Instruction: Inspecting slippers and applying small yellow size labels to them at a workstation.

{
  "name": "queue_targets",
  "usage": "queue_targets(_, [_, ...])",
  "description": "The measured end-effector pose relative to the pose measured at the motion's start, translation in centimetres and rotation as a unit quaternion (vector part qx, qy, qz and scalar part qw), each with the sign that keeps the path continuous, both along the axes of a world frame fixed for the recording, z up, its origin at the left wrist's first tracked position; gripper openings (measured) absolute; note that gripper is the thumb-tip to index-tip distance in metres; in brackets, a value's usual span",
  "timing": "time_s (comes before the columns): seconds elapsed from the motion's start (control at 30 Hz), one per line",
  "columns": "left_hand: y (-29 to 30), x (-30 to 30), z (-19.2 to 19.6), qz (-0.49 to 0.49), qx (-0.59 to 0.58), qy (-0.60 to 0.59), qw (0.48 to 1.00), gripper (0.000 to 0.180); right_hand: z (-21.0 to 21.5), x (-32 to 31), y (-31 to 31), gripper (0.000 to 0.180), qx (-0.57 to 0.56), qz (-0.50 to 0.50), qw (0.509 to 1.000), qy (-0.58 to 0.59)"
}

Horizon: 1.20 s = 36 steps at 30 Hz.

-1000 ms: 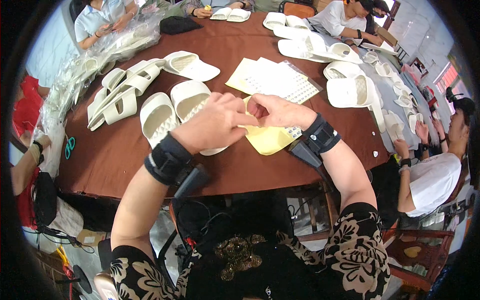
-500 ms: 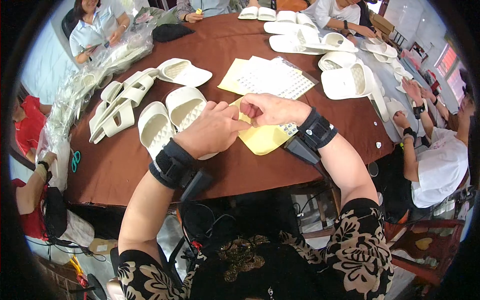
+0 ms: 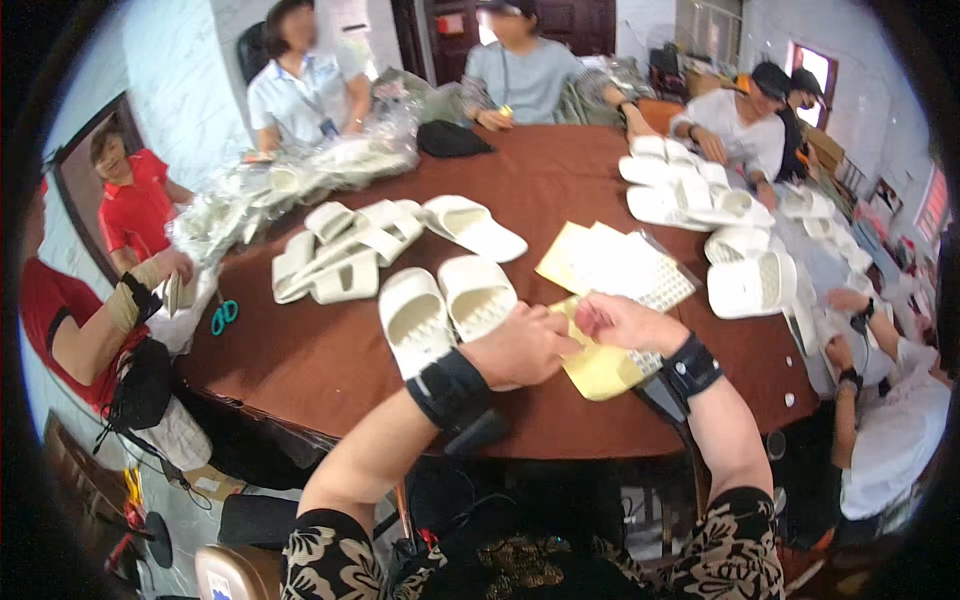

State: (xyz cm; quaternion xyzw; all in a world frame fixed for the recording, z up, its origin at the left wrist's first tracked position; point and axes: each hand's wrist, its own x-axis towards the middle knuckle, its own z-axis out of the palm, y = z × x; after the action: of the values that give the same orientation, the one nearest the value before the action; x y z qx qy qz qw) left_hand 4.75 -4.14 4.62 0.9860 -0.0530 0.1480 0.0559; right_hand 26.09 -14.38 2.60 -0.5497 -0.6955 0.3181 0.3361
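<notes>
My left hand [image 3: 528,345] and my right hand [image 3: 632,325] meet above a yellow sticker sheet [image 3: 600,382]. The left one's fingers are bent and pinched together at the sheet's left side. On the right, my fingers curl inward, thumb toward the left hand; anything between either hand's fingertips is too small or hidden to make out. Small white labels [image 3: 645,360] show near my right wrist. Beside my left hand lie two cream slide sandals, a left one [image 3: 415,318] and a right one [image 3: 476,290], the latter partly behind that hand.
More sticker sheets [image 3: 625,265] lie beyond my hands. Several sandals [image 3: 350,255] are stacked at left, others [image 3: 750,285] at right. Plastic-wrapped sandals [image 3: 280,185] line the far left edge, near teal scissors [image 3: 225,317]. People sit around the brown-covered table [image 3: 540,190].
The view has tilted up and turned left, so the table things sit lower and farther right. My hands stay close together over the yellow sheet, with their fingers slightly shifted.
</notes>
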Motion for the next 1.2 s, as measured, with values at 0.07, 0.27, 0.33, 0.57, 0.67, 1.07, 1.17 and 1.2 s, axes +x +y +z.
queue_targets(0.07, [-0.1,-0.2,-0.1,-0.001,-0.002,0.009,1.000,0.029,-0.1,-0.1,0.3,0.024,-0.021,0.004,0.999,0.042])
queue_targets(0.27, [-0.4,0.0,-0.2,0.017,0.003,0.022,1.000,0.032,-0.1,-0.2,0.2,0.028,-0.058,0.004,0.992,0.116])
queue_targets(0.33, [-0.5,0.1,-0.3,0.022,0.008,0.024,0.999,0.032,0.0,-0.2,0.1,0.030,-0.063,0.006,0.990,0.128])
queue_targets(0.57, [-1.3,0.1,-0.6,0.018,0.079,0.001,0.997,0.029,0.0,-0.2,0.0,0.028,-0.051,0.000,0.994,0.097])
queue_targets(0.67, [-1.8,0.2,-0.7,0.023,0.102,0.005,0.994,0.027,0.1,-0.3,-0.2,0.026,-0.044,-0.002,0.995,0.086])
queue_targets(1.07, [-1.1,0.3,-2.0,-0.008,0.096,-0.057,0.994,0.036,0.8,-1.4,-1.6,0.018,0.096,-0.054,0.994,0.018])
queue_targets(1.17, [-1.2,0.1,-1.7,0.008,0.065,-0.026,0.998,0.037,0.5,-1.1,-1.4,0.023,0.069,-0.041,0.996,0.032])
queue_targets(1.2, [-1.2,0.1,-1.4,0.001,0.057,-0.024,0.998,0.037,0.4,-1.2,-1.3,0.020,0.071,-0.053,0.996,0.022])
